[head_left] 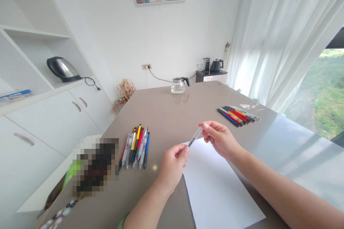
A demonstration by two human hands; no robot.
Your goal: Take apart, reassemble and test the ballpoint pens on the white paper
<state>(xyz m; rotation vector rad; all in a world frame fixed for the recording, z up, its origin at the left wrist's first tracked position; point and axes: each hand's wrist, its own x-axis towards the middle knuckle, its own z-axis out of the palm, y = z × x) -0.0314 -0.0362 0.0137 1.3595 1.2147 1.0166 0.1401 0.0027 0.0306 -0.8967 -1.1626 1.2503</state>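
A clear-barrelled pen (195, 136) is held at a slant between my two hands, above the far edge of a white sheet of paper (215, 182). My left hand (174, 164) pinches its lower end, while the fingers of my right hand (219, 137) close on its upper end. The fingertips hide both ends of the pen. To the left of my left hand lies a loose bunch of pens (135, 146) in clear, red, yellow, white and blue. Beyond my right hand, more pens (238, 115) lie side by side in a row.
A glass pot (178, 86) with a black handle stands at the table's far end. White scraps (248, 106) lie beyond the row of pens. At the left edge are a blurred dark object (96, 166) and a beaded strap (60, 214). A curtain (258, 43) hangs on the right.
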